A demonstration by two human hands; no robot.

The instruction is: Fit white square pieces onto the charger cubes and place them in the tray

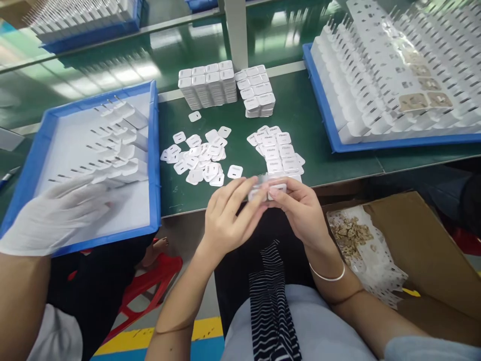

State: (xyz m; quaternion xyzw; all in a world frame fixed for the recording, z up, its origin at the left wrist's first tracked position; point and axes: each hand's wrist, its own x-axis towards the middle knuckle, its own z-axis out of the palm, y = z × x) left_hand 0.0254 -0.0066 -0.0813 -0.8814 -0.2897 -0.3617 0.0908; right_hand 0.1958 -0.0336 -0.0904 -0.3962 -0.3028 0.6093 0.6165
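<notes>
At the table's front edge my left hand (231, 215) and my right hand (302, 208) meet. Small white square cards (278, 189) with rounded corners are pinched in my right thumb and fingers. The fingers of my left hand close on the left end of the same cards, slightly smeared by motion. Just beyond my hands lies a spread of printed white cards (276, 150) in overlapping rows. To its left is a loose heap of similar cards (205, 158) with small dark slots. How many cards I hold is hidden by my fingers.
Neat stacks of cards (206, 85) stand at the back. A co-worker's gloved hand (63, 210) reaches over a blue-rimmed tray (153, 165) of white pieces with metal pins. Another blue tray (338, 147) is at right. An open cardboard box (424, 240) with scraps sits below.
</notes>
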